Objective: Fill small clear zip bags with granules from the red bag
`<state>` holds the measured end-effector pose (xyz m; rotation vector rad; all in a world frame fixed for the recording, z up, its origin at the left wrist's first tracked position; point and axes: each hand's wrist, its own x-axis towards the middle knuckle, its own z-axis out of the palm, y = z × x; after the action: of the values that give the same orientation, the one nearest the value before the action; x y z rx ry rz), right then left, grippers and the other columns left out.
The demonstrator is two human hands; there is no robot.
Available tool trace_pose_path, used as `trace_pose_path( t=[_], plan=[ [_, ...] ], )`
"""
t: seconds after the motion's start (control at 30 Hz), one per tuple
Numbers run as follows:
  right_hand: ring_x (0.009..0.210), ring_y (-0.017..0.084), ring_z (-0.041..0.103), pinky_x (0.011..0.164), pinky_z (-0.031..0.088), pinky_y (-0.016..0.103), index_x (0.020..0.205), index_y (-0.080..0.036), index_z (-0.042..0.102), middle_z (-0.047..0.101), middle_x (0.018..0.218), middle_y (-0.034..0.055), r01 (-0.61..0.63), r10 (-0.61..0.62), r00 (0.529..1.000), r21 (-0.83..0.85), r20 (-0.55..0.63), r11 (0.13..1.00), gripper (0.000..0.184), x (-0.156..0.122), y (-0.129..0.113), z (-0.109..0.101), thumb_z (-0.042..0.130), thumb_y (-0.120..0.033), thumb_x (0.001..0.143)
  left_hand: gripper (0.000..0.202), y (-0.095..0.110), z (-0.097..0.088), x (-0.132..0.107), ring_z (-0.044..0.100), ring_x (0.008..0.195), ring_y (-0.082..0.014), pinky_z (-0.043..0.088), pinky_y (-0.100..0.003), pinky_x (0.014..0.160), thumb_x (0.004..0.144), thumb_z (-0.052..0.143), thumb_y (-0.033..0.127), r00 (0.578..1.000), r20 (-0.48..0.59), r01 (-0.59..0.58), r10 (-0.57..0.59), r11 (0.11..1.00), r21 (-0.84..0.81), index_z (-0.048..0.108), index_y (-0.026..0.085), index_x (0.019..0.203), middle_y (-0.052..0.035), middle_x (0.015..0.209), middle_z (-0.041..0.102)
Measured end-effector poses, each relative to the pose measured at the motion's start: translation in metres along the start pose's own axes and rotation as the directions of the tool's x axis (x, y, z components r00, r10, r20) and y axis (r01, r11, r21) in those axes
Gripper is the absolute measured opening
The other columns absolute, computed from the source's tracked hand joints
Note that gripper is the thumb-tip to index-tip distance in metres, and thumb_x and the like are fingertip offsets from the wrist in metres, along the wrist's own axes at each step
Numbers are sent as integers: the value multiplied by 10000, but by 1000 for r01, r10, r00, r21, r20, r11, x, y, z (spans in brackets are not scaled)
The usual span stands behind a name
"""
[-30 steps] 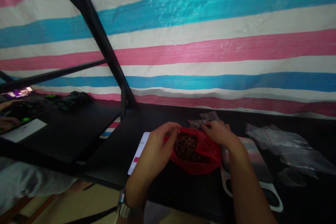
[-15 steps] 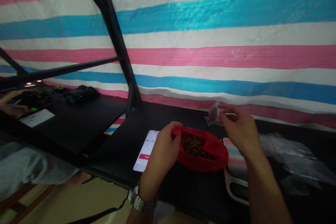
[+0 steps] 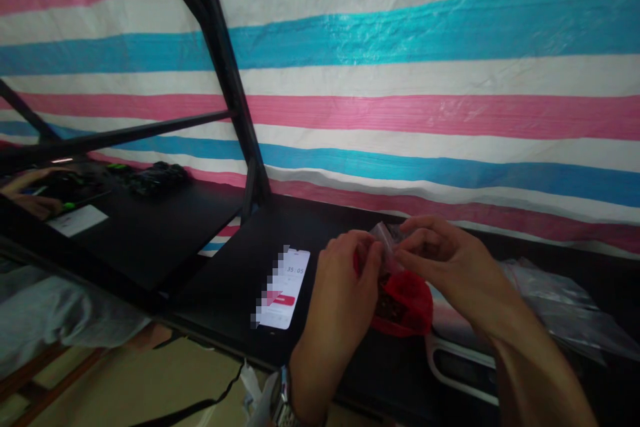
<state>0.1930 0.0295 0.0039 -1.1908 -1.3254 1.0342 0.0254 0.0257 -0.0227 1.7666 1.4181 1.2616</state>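
Two hands meet over the near middle of the black table (image 3: 230, 267), both pinching one small clear bag (image 3: 385, 240). Nearest, the left hand (image 3: 345, 287) rises from a wrist with a metal watch (image 3: 283, 403), its thumb and fingers closed on the bag's left edge. The right hand (image 3: 445, 260) comes in from the lower right, fingers curled and closed on the bag's right side. This bag is thin, crinkled plastic; its long axis runs roughly left to right between the hands, though which end is the mouth cannot be told. Just below it sits a red bag (image 3: 407, 307), soft and rounded, open upward with dark brown bits inside, its left part hidden by the left hand. Right of it lies a flat device (image 3: 455, 353) with a white rim, partly under the right forearm. Left of the hands a phone (image 3: 285, 287) lies face up, long axis running away from the table's near edge, with bare tabletop around it. Loose clear bags (image 3: 560, 307) lie at the right. Farther back, black frame bars (image 3: 225, 73) slant upward, and a striped pink, blue and white tarp (image 3: 425, 80) closes off the rear. Far left, another person's hand (image 3: 30, 203) rests on a second table.
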Motion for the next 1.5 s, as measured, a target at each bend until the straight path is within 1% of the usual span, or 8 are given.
trace_pose_path(
  t=[0.1, 0.2, 0.4, 0.6, 0.7, 0.8, 1.23, 1.5],
  plan=[
    [592, 137, 639, 559, 492, 235, 917, -228, 698, 696, 673, -37, 10, -9, 997, -18, 78, 1000, 255, -2, 3, 8, 800, -299, 695, 187, 2, 10, -2, 728, 794, -203, 528, -312, 699, 1029, 616, 394, 988, 129, 111, -87, 974, -198, 711, 238, 989, -18, 892, 776],
    [600, 136, 607, 567, 468, 245, 870, -229, 698, 654, 656, -44, 23, -18, 996, -59, 93, 998, 192, -1, 7, 11, 749, -281, 692, 181, -3, 14, -1, 717, 780, -192, 512, -298, 691, 1011, 636, 369, 982, 150, 151, -118, 960, -235, 694, 227, 915, -15, 864, 765],
    [582, 131, 558, 538, 408, 242, 864, -215, 690, 629, 638, -46, -29, 38, 995, -92, 91, 995, 224, 1, 13, 11, 766, -314, 678, 167, -8, 10, 5, 691, 791, -194, 504, -288, 699, 981, 635, 321, 967, 231, 189, -109, 912, -364, 689, 210, 868, -15, 830, 732],
    [615, 138, 638, 584, 466, 237, 932, -220, 664, 695, 666, -39, -62, 59, 989, 17, 133, 998, 312, -2, 10, 8, 836, -275, 678, 249, -7, 6, 8, 609, 661, -155, 454, -263, 630, 991, 623, 363, 947, 301, 241, -113, 869, -432, 652, 193, 811, 26, 686, 617],
    [598, 138, 652, 583, 481, 239, 941, -223, 651, 692, 659, -51, -83, 71, 983, 67, 167, 994, 338, -2, 8, 6, 852, -260, 671, 241, -8, 6, 7, 586, 653, -139, 441, -254, 622, 1000, 603, 342, 931, 353, 257, -90, 851, -459, 648, 189, 819, 25, 703, 620],
    [611, 142, 661, 582, 484, 242, 950, -222, 653, 690, 672, -50, -86, 73, 981, 61, 181, 994, 329, -3, 7, 6, 844, -260, 685, 217, -11, 4, 6, 574, 652, -126, 430, -243, 616, 990, 625, 330, 928, 365, 258, -78, 840, -477, 650, 184, 831, 27, 718, 622],
    [681, 155, 654, 630, 487, 278, 949, -234, 642, 656, 756, -47, -37, 51, 968, -59, 247, 998, 228, -6, 11, 14, 746, -238, 746, 404, -15, -6, 5, 621, 631, -144, 470, -251, 619, 858, 812, 540, 905, 413, 335, -96, 760, -558, 640, 184, 775, 14, 650, 652],
    [693, 153, 635, 646, 483, 280, 928, -226, 647, 653, 749, -38, 5, 16, 971, -90, 238, 996, 186, -8, 12, 14, 757, -268, 784, 348, -21, -3, 5, 630, 673, -141, 492, -255, 660, 925, 756, 508, 906, 418, 314, -66, 765, -561, 673, 179, 850, 1, 721, 690]
  ],
)
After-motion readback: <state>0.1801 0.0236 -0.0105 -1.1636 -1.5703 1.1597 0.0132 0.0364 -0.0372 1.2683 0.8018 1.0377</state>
